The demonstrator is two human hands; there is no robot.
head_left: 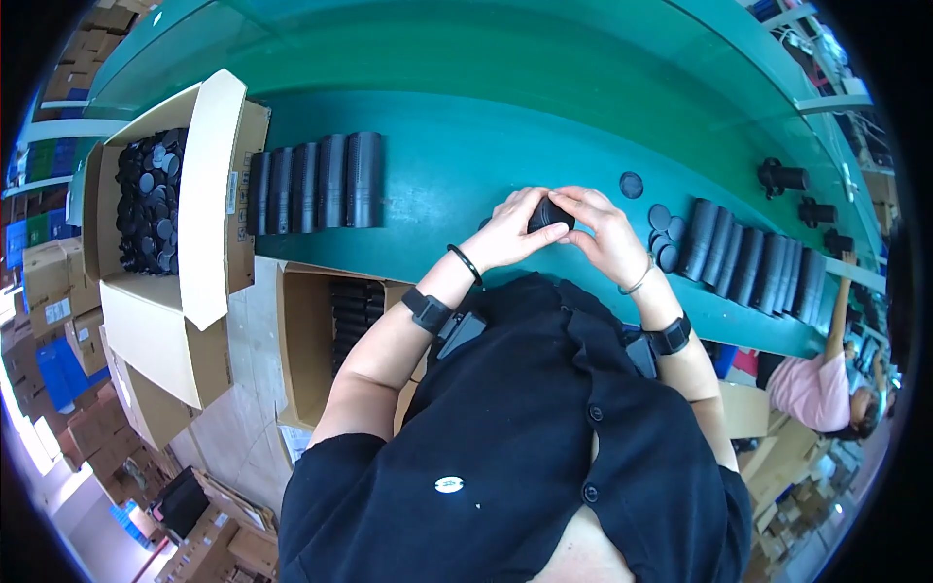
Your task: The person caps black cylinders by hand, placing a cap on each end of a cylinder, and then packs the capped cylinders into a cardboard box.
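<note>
One black piece [552, 215] held in curled left hand [515, 231] and curled right hand [606, 233]; five black tubes [305, 187] lined up on worktop [442, 165].

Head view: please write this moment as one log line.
left hand: gripping black piece; right hand: gripping same piece; at left: row of cylinders; at right: loose discs, more cylinders

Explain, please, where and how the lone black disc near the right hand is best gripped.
Pinch the lone black disc by opposite edges of its rim, probably from above and the near left, where the right hand is: it looks flat on the green table, apart from other discs, its round edge exposed.
</note>
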